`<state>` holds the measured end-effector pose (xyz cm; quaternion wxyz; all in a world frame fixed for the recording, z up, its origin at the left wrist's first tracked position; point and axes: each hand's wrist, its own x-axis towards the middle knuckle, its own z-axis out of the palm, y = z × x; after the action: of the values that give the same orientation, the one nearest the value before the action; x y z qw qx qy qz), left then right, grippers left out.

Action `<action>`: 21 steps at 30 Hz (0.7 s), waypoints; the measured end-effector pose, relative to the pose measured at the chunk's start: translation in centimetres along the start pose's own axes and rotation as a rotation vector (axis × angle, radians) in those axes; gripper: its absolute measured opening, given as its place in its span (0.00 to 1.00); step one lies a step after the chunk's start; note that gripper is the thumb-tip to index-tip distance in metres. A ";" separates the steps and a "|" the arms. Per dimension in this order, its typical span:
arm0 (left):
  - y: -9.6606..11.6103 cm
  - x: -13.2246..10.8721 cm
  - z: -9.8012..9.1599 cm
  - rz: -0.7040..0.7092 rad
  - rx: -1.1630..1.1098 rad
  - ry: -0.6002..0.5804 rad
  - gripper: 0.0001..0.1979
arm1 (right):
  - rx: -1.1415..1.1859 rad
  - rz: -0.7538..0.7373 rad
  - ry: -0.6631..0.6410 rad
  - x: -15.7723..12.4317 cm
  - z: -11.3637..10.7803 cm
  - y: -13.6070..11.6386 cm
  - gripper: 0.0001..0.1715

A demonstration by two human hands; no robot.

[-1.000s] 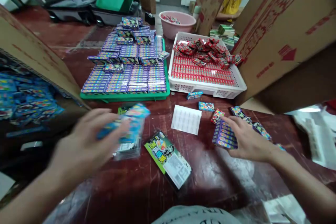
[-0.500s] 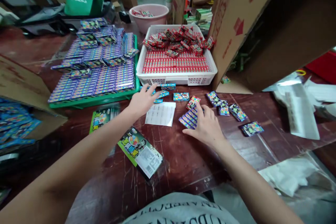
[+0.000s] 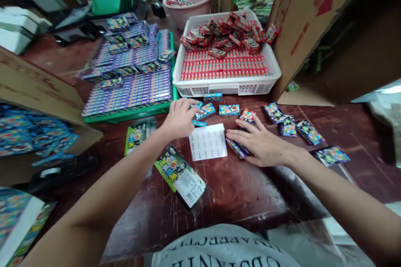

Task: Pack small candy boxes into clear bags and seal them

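My left hand (image 3: 181, 117) reaches over the dark red table, its fingers curled on small blue candy packs (image 3: 202, 110) in front of the green tray. My right hand (image 3: 260, 143) lies flat with fingers spread on a stack of purple packs (image 3: 236, 148) and touches a red pack (image 3: 247, 115). A white label sheet (image 3: 208, 142) lies between the two hands. A green-topped clear bag (image 3: 181, 175) lies nearer to me, with another green bag (image 3: 136, 135) to its left.
A green tray of purple packs (image 3: 131, 112) and a white basket of red packs (image 3: 225, 87) stand behind the hands. Cardboard boxes rise at right (image 3: 300, 21) and left (image 3: 34, 87). Loose packs (image 3: 308, 132) lie at right. A pink basin (image 3: 191, 2) is at the back.
My left hand swung from the near left, dropping a bundle of blue packs, forward to the loose blue packs. My right hand stayed on the purple stack. The view shifted.
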<state>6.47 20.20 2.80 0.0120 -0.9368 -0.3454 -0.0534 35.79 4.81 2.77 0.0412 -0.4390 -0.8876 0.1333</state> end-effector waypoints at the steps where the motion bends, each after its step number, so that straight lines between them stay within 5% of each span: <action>1: 0.0 -0.1 0.0 0.016 -0.002 -0.031 0.25 | 0.022 -0.016 0.014 0.5 -0.1 -0.1 0.45; 4: 0.0 -0.7 0.3 0.069 0.015 -0.106 0.21 | 0.058 -0.006 0.096 0.8 -0.3 -0.9 0.34; 10: -0.5 -1.3 0.9 0.042 -0.066 -0.136 0.19 | -0.085 0.178 0.166 -0.8 1.5 -1.9 0.28; 15: 0.0 -1.6 1.1 -0.013 -0.092 -0.154 0.25 | -0.162 0.293 0.241 -1.4 2.7 -1.5 0.44; 18: 0.5 -1.6 1.0 -0.035 -0.090 -0.162 0.30 | -0.160 0.291 0.282 0.0 2.9 -3.2 0.57; 21: 0.9 -1.7 0.0 -0.083 -0.073 -0.063 0.27 | -0.125 0.280 0.257 1.9 3.2 -5.1 0.59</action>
<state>5.75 18.44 2.67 -0.0352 -0.9228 -0.3819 -0.0371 30.14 2.69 0.96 0.1077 -0.5733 -0.8119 0.0253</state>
